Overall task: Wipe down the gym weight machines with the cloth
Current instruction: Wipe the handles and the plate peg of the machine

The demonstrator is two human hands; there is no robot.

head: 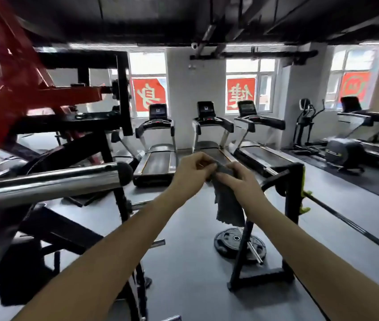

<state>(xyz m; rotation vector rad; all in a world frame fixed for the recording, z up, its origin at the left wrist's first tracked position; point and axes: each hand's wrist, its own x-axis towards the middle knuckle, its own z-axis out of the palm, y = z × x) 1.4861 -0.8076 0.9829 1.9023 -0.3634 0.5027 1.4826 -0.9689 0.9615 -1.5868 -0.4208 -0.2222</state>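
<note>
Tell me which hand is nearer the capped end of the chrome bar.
Left. The left hand is just right of the end of the chrome bar, not touching it; the right hand is farther right, beyond the left. Both pinch the cloth.

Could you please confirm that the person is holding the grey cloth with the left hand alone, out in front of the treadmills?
Not quite: it is held with both hands. The head view shows the left hand and the right hand both pinching the top of the cloth, which hangs down between them, out in front of the treadmills.
</note>
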